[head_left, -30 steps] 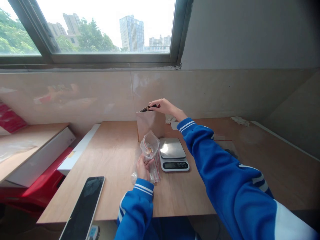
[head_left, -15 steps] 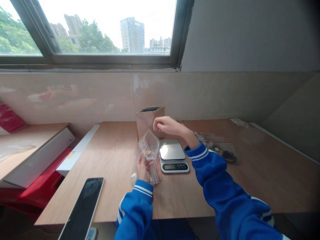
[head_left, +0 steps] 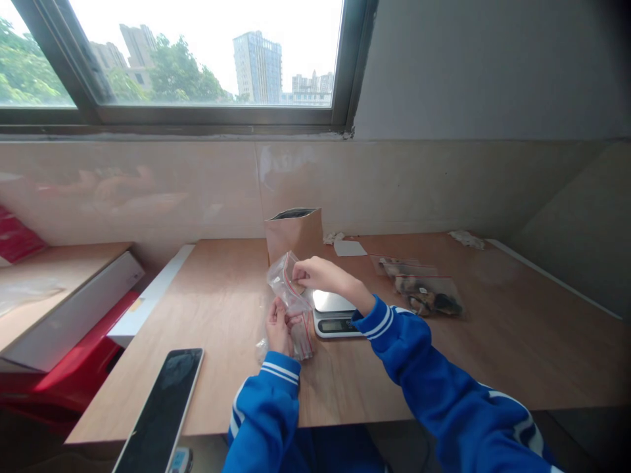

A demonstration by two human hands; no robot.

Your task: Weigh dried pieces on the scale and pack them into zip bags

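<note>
My left hand [head_left: 279, 332] has its fingers closed on the lower part of a clear zip bag [head_left: 283, 284] with a red seal line. Curled at the mouth of that bag is my right hand [head_left: 323, 274], its fingertips pinched; what they hold, if anything, is hidden. Under the left hand lie more clear zip bags [head_left: 303, 338] in a stack. A white kitchen scale [head_left: 336, 302] with a metal plate sits just right of the bag, partly covered by my right hand and sleeve. Behind the bag stands an open brown paper pouch [head_left: 294, 236].
On the right lie several filled zip bags [head_left: 428, 295] with dark and brown pieces inside. A white paper [head_left: 350, 248] and crumpled tissue [head_left: 334, 238] are near the wall. A large phone or tablet [head_left: 160, 410] overhangs the front left edge. A red stool [head_left: 83, 368] stands left.
My right hand has come down from in front of the pouch to the zip bag's mouth. The left hand keeps its hold on the bag. The view has shifted slightly.
</note>
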